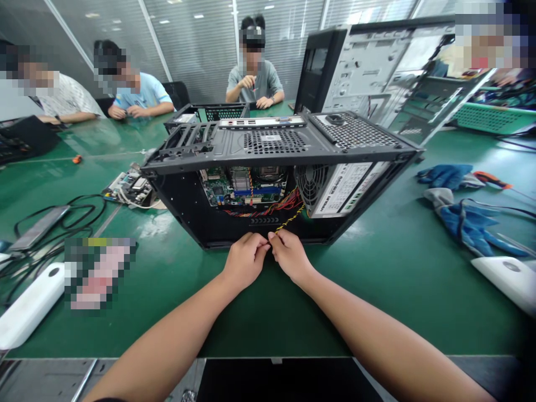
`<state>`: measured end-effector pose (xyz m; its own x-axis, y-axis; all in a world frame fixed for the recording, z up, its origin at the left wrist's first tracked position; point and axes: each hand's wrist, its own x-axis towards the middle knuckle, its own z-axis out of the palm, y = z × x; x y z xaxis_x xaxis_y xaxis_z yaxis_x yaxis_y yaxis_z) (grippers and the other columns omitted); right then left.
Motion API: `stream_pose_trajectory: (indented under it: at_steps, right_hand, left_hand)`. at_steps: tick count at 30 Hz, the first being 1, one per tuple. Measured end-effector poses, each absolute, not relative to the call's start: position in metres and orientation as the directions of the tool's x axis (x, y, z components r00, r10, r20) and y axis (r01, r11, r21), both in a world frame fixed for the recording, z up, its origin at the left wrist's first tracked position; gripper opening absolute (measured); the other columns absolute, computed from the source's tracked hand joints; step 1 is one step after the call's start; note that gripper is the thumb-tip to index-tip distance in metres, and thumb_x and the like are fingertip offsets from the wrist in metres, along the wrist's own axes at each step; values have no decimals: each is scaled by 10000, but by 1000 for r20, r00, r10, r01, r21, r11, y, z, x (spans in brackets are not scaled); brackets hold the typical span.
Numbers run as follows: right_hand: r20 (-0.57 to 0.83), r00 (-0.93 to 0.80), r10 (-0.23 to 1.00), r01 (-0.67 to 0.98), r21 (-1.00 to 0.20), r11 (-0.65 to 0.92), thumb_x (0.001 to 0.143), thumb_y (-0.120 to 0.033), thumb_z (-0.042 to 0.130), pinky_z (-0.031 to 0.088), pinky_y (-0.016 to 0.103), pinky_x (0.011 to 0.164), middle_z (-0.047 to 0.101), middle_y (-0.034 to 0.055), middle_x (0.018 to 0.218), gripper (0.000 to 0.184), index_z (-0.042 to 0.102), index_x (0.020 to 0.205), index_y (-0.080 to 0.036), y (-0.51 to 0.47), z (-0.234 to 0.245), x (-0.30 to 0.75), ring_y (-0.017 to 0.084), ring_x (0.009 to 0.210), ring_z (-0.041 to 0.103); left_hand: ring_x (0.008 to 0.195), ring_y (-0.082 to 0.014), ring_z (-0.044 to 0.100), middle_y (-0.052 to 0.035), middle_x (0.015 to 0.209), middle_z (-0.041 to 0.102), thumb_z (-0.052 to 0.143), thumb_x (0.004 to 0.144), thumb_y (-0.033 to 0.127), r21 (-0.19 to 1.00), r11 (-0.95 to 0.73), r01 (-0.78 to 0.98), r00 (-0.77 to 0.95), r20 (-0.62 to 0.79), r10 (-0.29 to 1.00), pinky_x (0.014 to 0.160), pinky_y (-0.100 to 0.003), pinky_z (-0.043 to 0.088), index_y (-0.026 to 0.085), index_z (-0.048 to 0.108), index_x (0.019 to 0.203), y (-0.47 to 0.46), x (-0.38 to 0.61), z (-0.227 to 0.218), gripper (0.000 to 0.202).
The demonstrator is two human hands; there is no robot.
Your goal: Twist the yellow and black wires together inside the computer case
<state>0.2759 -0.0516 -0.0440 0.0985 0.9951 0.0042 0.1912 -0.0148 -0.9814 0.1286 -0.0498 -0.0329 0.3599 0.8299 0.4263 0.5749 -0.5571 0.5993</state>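
A black computer case [268, 159] stands on the green table in front of me, its open side facing me. From the power supply [345, 192] inside, a twisted yellow-and-black cable [291, 219] runs down and out over the lower edge. My right hand [292, 255] pinches this cable just outside the case. Fingertip to fingertip with it, my left hand [246, 259] is closed at the cable's end, which the fingers mostly hide. Behind the cable are a bundle of red and yellow wires [272, 207] and a green motherboard [247, 187].
Blue gloves [456, 215] and an orange-handled tool [492, 180] lie to the right. At left are black cables [79, 215] and a white device [31, 307]. Another case [364, 70] and a green basket [494, 118] stand behind. Several people sit around the table.
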Motion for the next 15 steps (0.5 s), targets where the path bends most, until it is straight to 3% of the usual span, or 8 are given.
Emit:
stream_pose_trajectory:
  at_steps: [15]
  right_hand:
    - [31, 75, 997, 206, -978, 15, 906, -483, 512, 330, 269, 474, 460, -41, 495, 384, 408, 626, -242, -50, -48, 276, 127, 457, 434]
  left_hand:
    - [737, -157, 599, -9, 795, 620, 574, 908, 117, 599, -572, 561, 385, 423, 820, 694, -283, 475, 204, 596, 850, -48, 129, -34, 107]
